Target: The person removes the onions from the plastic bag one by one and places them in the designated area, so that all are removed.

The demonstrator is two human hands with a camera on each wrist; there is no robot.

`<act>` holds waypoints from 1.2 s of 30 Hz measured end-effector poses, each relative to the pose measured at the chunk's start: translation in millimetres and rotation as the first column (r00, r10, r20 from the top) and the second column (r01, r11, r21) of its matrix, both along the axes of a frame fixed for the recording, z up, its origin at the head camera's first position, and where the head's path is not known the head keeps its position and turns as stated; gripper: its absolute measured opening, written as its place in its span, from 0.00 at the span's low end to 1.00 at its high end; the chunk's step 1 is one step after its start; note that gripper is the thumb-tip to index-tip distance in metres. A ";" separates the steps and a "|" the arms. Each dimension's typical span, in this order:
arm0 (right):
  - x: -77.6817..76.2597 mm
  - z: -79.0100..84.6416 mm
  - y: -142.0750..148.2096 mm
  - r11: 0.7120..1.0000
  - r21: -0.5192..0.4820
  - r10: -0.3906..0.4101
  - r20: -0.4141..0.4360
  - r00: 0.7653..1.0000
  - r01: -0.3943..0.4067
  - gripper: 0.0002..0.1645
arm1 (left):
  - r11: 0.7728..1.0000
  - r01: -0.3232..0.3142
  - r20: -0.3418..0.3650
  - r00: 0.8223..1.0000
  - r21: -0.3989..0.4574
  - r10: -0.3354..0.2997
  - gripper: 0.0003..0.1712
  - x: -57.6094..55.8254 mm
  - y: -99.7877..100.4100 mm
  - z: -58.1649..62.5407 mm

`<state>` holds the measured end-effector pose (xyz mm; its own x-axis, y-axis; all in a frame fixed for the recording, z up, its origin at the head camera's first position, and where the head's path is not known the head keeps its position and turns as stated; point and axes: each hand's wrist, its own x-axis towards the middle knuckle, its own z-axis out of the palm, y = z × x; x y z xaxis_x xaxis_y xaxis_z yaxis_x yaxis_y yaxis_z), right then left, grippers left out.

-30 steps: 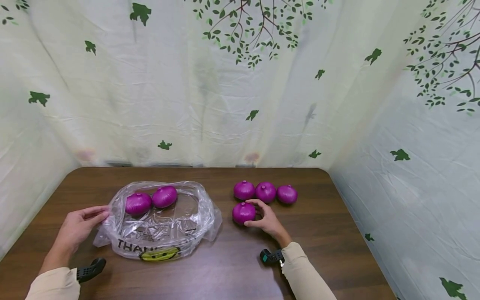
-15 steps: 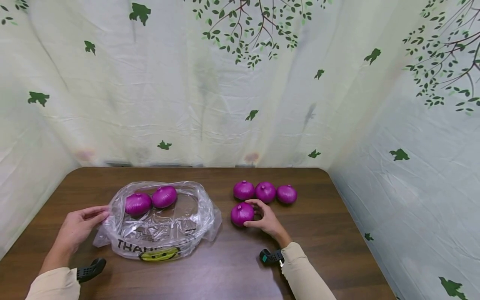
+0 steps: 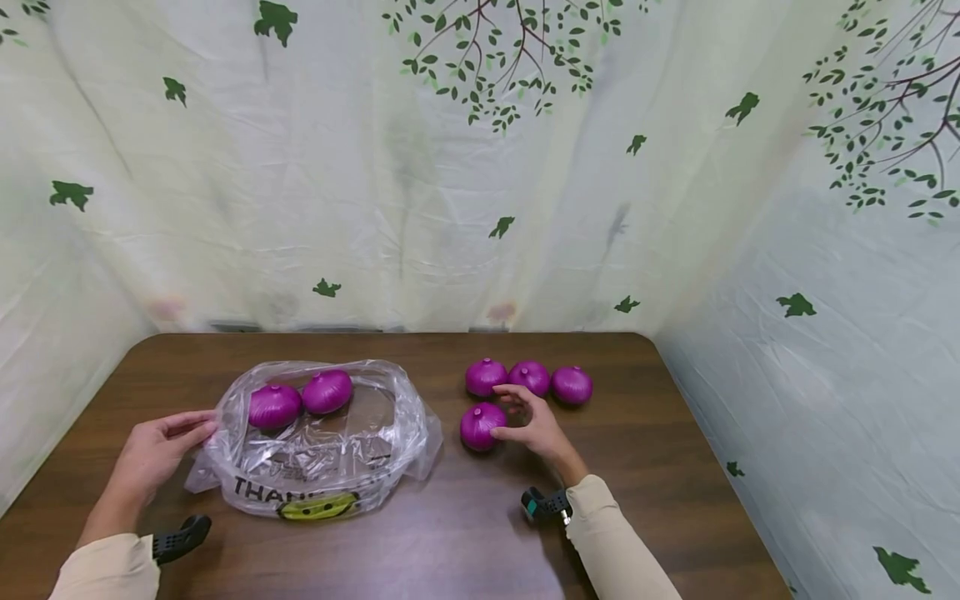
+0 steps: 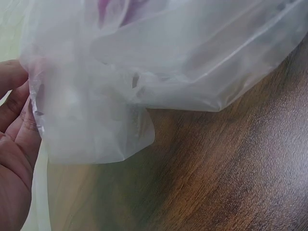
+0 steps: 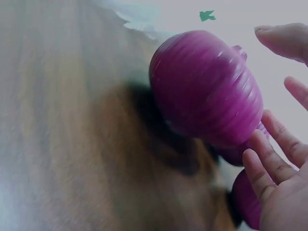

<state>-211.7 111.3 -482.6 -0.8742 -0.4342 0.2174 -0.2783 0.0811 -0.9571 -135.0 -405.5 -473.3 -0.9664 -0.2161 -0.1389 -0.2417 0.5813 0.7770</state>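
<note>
On the left of the table lies a clear plastic bag (image 3: 408, 454) with its mouth spread open and two purple onions (image 3: 274, 407) inside. My left hand (image 3: 153, 454) pinches the bag's left edge between thumb and fingers; the left wrist view shows the cloudy plastic (image 4: 91, 120) beside the fingers. My right hand (image 3: 536, 425) is spread loosely at the right side of a single purple onion (image 3: 481, 427) standing on the table. In the right wrist view, a gap shows between the thumb (image 5: 284, 41) and that onion (image 5: 204, 89), while the other fingers are right at its side.
Behind the right hand, three more purple onions (image 3: 572, 386) stand in a row. The brown wooden table (image 3: 420, 558) ends at a back edge against a pale leaf-printed curtain (image 3: 360, 208), which also hangs along both sides.
The single onion has shifted slightly left. My right hand has loosened from it, with the fingers lifting away to the right. My left hand stays on the bag.
</note>
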 end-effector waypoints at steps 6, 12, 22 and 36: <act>-2.4 15.7 -4.9 0.998 0.068 -0.008 -0.002 1.000 0.008 0.35 | 1.000 -0.003 -0.009 1.000 0.003 0.003 0.36 -1.6 0.1 -0.1; -2.3 34.3 -15.6 0.994 0.107 -0.032 -0.007 0.999 0.032 0.34 | 1.000 -0.001 -0.030 1.000 0.016 0.001 0.35 -1.8 0.8 -0.8; -3.1 58.7 -42.9 0.988 0.152 -0.007 -0.022 1.000 0.010 0.34 | 1.000 0.009 -0.051 0.999 0.027 -0.008 0.35 -0.7 1.2 -0.7; -29.4 43.8 -92.9 0.976 0.210 -0.054 -0.045 0.997 0.063 0.33 | 0.997 0.013 -0.068 0.998 0.072 -0.008 0.35 -0.1 1.7 -0.5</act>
<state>-241.1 18.5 -438.8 -0.8921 -0.4222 0.1608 -0.3038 0.2970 -0.9053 -135.1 -403.8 -473.8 -0.9763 -0.1979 -0.0880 -0.1814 0.5253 0.8314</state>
